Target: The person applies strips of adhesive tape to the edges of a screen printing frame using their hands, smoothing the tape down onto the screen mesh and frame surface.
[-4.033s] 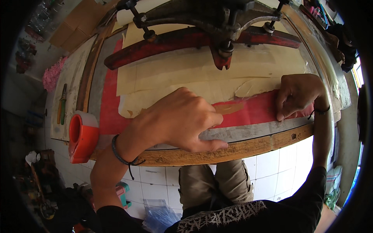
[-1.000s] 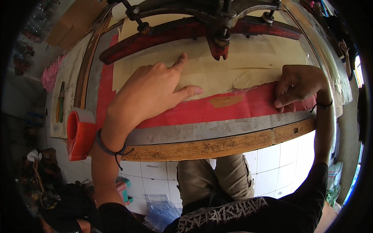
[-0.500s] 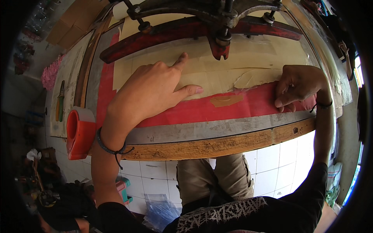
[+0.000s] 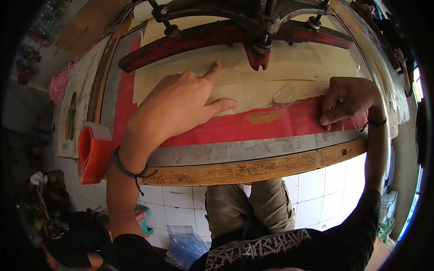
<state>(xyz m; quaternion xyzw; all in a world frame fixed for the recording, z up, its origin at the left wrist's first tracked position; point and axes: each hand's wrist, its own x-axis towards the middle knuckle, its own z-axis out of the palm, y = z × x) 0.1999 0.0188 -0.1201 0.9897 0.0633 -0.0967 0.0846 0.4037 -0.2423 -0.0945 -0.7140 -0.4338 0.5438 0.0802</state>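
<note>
A cream sheet (image 4: 244,90) lies on the grey bed of the press, with a wide red border (image 4: 212,132) along its near and left sides. Its torn near edge is crumpled at the right, and a tan patch (image 4: 265,117) shows on the red. My left hand (image 4: 176,101) lies over the left part of the cream sheet, forefinger and thumb stretched apart, holding nothing. At the right end of the red border, my right hand (image 4: 348,101) is curled with thumb and fingers together, its tips at the red surface. Whatever it pinches is hidden.
A red-painted metal bar (image 4: 190,44) on a cast frame spans above the sheet, ahead of my hands. An orange tape dispenser (image 4: 92,153) stands beside my left forearm. Pliers (image 4: 70,118) lie further left. A scarred wooden rail (image 4: 244,168) edges the near side.
Both hands keep the same pose and place on the sheet. The whole view has shifted very slightly.
</note>
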